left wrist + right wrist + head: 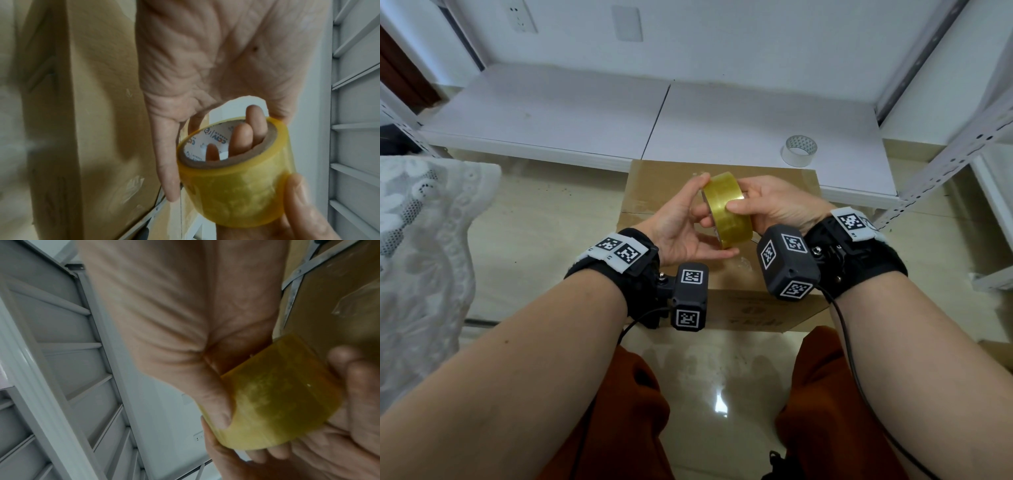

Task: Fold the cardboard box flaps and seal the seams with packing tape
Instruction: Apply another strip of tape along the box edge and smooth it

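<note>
Both of my hands hold a yellowish roll of packing tape (727, 209) just above a closed cardboard box (654, 192) on the floor. My left hand (681, 222) cups the roll from the left, with its thumb under the roll and its fingertips over the top rim. My right hand (770, 202) grips it from the right, with the thumb pressed on the outer face. In the left wrist view the tape roll (236, 186) shows its printed core, and fingers (242, 138) are visible through it. The right wrist view shows my thumb lying on the tape roll (277, 402). No loose tape end is visible.
A second, pale roll of tape (799, 150) stands on the low white shelf board (551, 113) behind the box. Perforated metal rack uprights (945, 154) rise at the right. White lace cloth (424, 240) lies at the left. My knees (637, 411) are near the box's front.
</note>
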Action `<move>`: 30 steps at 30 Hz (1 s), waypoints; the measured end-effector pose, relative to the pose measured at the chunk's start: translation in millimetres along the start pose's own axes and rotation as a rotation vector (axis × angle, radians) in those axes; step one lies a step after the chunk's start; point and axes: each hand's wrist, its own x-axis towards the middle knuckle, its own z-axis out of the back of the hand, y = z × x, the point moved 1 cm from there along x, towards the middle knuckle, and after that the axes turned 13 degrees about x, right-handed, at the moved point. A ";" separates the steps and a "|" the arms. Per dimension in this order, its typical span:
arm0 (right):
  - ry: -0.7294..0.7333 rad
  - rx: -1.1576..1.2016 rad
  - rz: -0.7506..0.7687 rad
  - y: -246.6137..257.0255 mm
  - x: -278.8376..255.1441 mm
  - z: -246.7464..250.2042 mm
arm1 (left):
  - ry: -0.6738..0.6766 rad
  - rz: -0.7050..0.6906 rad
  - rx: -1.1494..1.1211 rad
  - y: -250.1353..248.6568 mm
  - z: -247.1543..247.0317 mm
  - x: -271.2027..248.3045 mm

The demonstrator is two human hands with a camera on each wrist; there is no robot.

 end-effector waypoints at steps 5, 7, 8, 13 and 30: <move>-0.112 -0.051 0.031 -5.0 2.4 -4.5 | -0.055 -0.023 0.066 -0.9 0.3 1.4; -0.168 -0.088 0.048 -8.7 5.7 -7.5 | -0.102 -0.036 0.105 -1.6 -0.4 0.5; -0.197 -0.097 0.059 -10.3 7.2 -8.4 | -0.108 -0.039 0.118 -1.4 -0.9 0.5; -0.249 -0.128 0.061 -12.2 9.9 -11.5 | -0.112 -0.034 0.185 2.0 -2.6 4.8; -0.268 -0.236 0.045 -14.6 11.8 -13.2 | -0.068 -0.021 0.132 3.0 0.7 8.5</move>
